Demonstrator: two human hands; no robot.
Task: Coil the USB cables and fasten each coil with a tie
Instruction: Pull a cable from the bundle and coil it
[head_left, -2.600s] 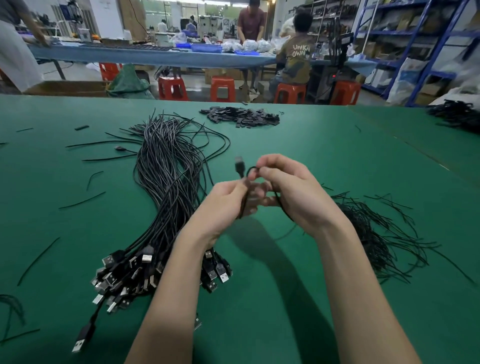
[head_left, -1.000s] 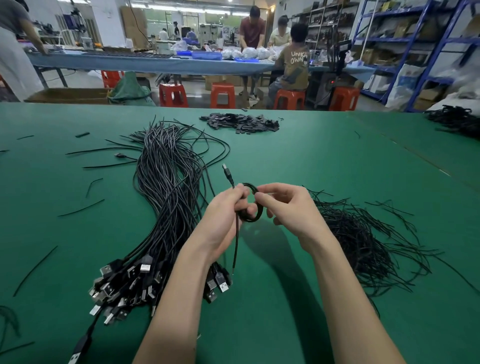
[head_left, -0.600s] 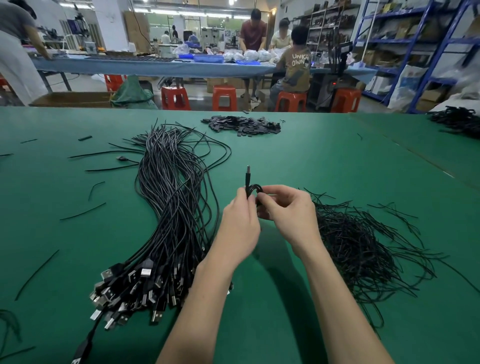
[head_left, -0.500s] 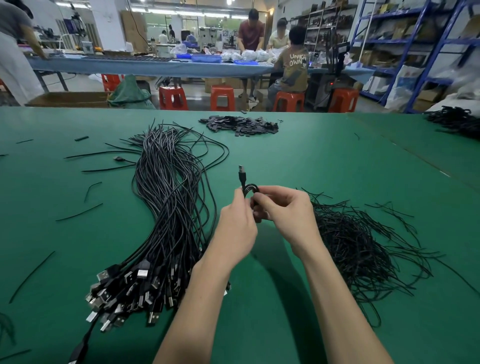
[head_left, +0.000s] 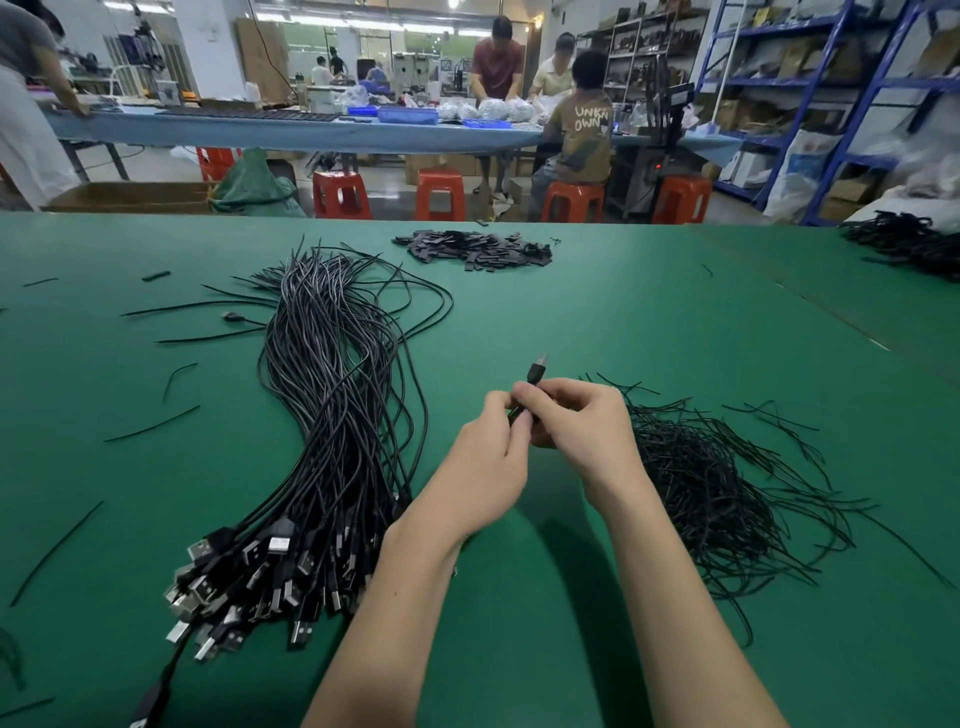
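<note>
Both hands meet above the middle of the green worktop (head_left: 649, 322). The left hand (head_left: 485, 447) and the right hand (head_left: 576, 421) each pinch the same coiled cable (head_left: 515, 413), which is mostly hidden between the fingers. One small plug (head_left: 536, 370) of this cable projects upward from the fingertips, toward the far edge. The hands and the cable are held clear of the worktop surface.

A large bundle of straight cables (head_left: 332, 395) lies to the left of the hands, with its metal plugs (head_left: 249, 577) fanned toward the near edge. A loose heap of thin black ties (head_left: 706, 483) lies just right of the right hand. A pile of small flat black pieces (head_left: 475, 250) sits near the far edge. Single ties lie scattered toward the left edge.
</note>
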